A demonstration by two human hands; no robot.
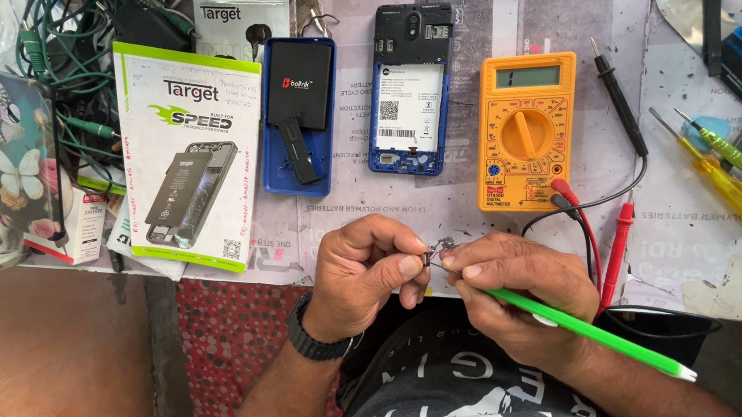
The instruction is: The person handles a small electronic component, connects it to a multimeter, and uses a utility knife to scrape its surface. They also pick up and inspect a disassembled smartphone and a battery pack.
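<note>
hands: left hand (364, 266) pinches a small metal part (441, 247) between thumb and fingers; right hand (520, 289) is closed around a green-handled tool (588, 330), tip on the part, just above the bench (697, 264) edge.
progress: looks like mid-repair; blue phone (409, 87) lies open, back off, nothing refitted yet.
back cover: blue cover (298, 117) beside phone, black battery resting in it.
meter: yellow multimeter (525, 133) right of phone, red and black probes (618, 248) lying loose.
packages: white-and-green battery box (183, 156) at left; grey hang-pouch (238, 5) behind it; small white box (83, 228) under a floral phone case (23, 151).
</note>
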